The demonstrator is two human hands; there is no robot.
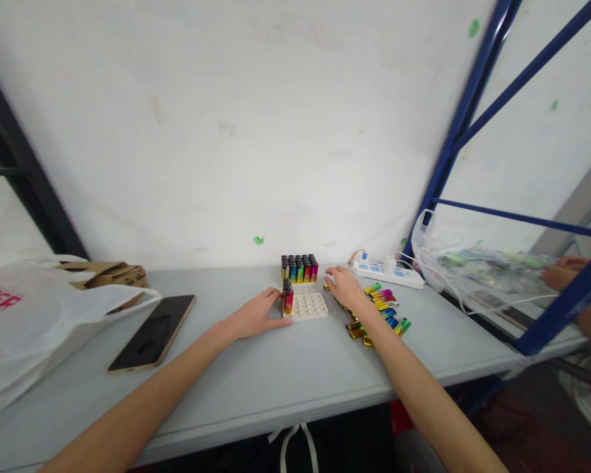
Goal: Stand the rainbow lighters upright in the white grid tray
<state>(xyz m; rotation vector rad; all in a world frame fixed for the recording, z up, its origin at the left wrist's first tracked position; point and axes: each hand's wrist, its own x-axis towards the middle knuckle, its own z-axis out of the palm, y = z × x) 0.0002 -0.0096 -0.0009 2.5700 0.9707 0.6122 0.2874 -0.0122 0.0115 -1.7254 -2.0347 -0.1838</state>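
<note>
A white tray (pixel 309 307) with small compartments lies on the grey table; a few red lighters (pixel 288 299) stand upright along its left side. My left hand (pixel 263 314) is at the tray's left edge, thumb and fingers apart around that corner. Behind the tray stands a block of upright multicoloured lighters (pixel 300 269) with black tops. To the right, several shiny lighters (pixel 387 314) lie loose in a pile. My right hand (pixel 345 288) reaches over the pile's left end, fingers bent; whatever lies beneath its fingertips is too small to make out.
A phone (pixel 152 332), a white plastic bag (pixel 34 328) and cardboard (pixel 108 274) are on the left. A power strip (pixel 389 272) with cables lies at the back right, beside a blue metal frame (pixel 440 164). Another person's hand (pixel 561 274) shows far right.
</note>
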